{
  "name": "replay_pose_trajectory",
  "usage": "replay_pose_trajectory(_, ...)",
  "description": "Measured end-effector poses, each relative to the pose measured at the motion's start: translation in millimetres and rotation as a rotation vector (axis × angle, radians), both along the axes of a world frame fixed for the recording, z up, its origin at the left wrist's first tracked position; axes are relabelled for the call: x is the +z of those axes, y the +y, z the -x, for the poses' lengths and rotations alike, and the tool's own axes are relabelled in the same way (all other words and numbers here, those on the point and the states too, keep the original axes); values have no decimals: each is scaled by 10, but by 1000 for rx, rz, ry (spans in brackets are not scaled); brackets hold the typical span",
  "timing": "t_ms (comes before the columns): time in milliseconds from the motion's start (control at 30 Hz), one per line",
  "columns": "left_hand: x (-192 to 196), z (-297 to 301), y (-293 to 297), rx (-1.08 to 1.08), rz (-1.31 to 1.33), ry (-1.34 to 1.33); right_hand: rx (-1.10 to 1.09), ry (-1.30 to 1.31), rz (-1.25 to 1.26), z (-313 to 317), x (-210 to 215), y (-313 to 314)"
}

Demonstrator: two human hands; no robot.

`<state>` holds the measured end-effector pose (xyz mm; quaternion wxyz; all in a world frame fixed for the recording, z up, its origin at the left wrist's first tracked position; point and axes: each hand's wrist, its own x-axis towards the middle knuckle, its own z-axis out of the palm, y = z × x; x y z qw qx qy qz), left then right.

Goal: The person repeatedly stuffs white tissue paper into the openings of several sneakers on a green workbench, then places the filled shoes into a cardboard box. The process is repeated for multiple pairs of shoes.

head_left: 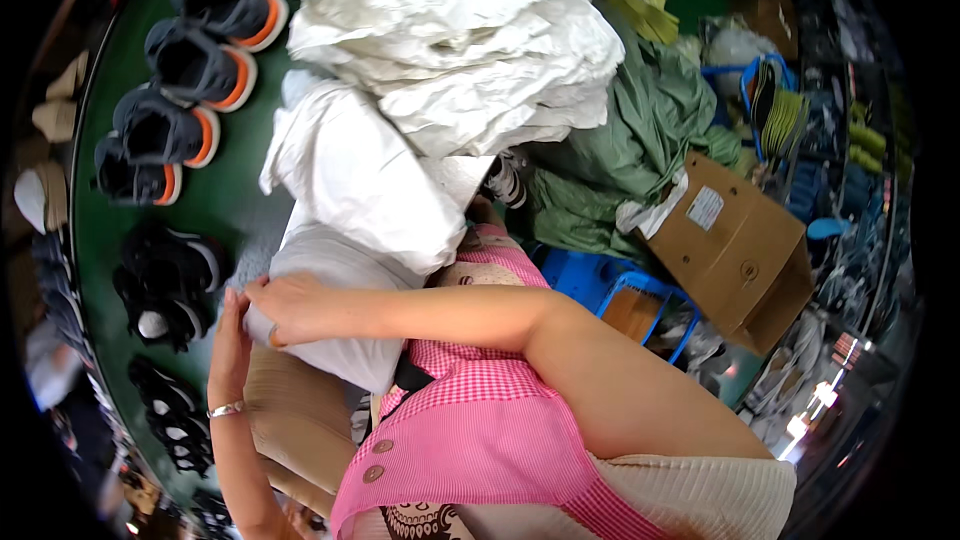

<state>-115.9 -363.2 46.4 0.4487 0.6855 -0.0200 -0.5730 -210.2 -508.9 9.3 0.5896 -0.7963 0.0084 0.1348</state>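
Note:
My right hand [285, 308] reaches across to the left and lies against a light grey cloth-covered shape [345, 265] in front of me. Its fingers are bent together at the cloth's left edge. Fingertip to fingertip with it is my left hand [231, 335], its fingers pressed together and pointing up. Whatever is pinched between them, if anything, is too small or hidden to make out. Just beyond the hands, a blurred grey-blue patch [256, 262] shows on the green table. Crumpled white paper [365, 175] rests over the far end of the grey cloth.
A big heap of white paper [450, 40] stands beyond. Along the green table [225, 165] at left sit dark shoes with orange trim [190, 60] and black shoes [165, 285]. At right are a green sack [640, 120], a cardboard box [735, 245] and a blue crate [580, 275].

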Motion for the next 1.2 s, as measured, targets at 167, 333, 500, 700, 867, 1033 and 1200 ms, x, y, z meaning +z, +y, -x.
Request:
replay_pose_trajectory(167, 188, -75, 10, 363, 155, 33, -329, -130, -475, -7, 172, -350)
replay_pose_trajectory(333, 593, 388, 205, 526, 346, 295, -645, 40, -929, 154, 723, -826)
replay_pose_trajectory(500, 634, 889, -38, 546, 481, 252, -514, -321, -485, 577, 825, -1248)
replay_pose_trajectory(700, 837, 1040, -510, 703, 505, -31, -454, -201, 188, 1728, 808, -2544)
replay_pose_trajectory(867, 879, 1140, -992, 816, 636, -56, -863, -44, 342, 1943, 858, -3607)
replay_pose_trajectory(1033, 874, 1080, -1491, 795, 627, -63, -676, -367, 461, 954, 356, -3892)
replay_pose_trajectory(1200, 787, 883, -1702, 711, 514, -137, -387, -284, 887, 241, -678, -3737)
